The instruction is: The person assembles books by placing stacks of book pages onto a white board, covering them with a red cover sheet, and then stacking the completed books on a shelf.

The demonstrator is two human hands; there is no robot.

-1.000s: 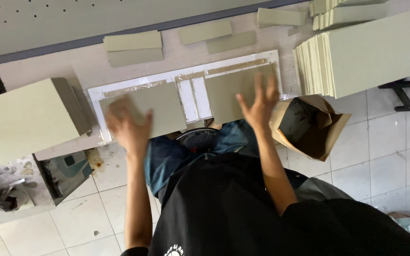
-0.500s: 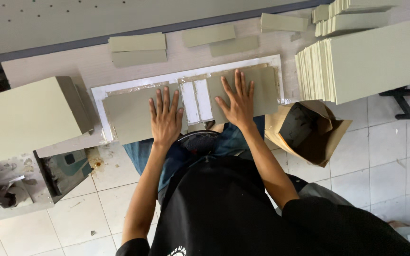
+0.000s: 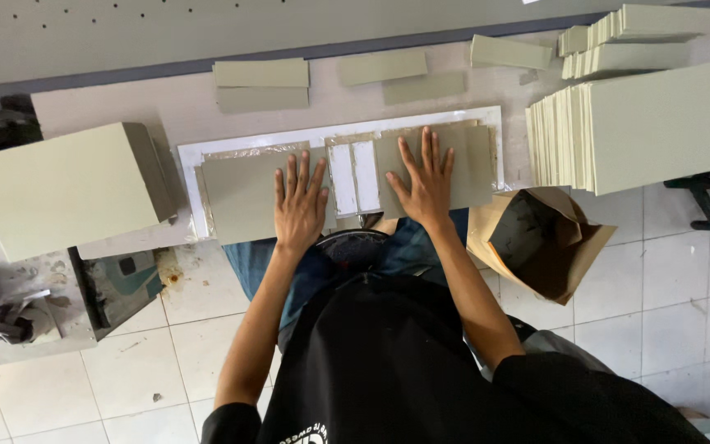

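Two grey-green cardboard panels lie side by side on a white sheet (image 3: 187, 160) on the low work surface. My left hand (image 3: 299, 204) presses flat, fingers spread, on the right end of the left panel (image 3: 236, 191). On the right panel (image 3: 474, 160) my right hand (image 3: 423, 182) lies flat, fingers apart. Between the hands a narrow strip (image 3: 354, 174) of white shows with a thin board spine. Neither hand grips anything.
A tall stack of cut boards (image 3: 59, 187) stands at the left, another large stack (image 3: 647, 123) at the right with smaller stacks (image 3: 626, 37) behind. Loose board strips (image 3: 260, 82) lie further back. An open brown paper bag (image 3: 540, 238) sits on the tiled floor.
Both hands came down from a raised position near the panels' front edge and moved inward onto the boards, now pressing flat close to the middle gap.
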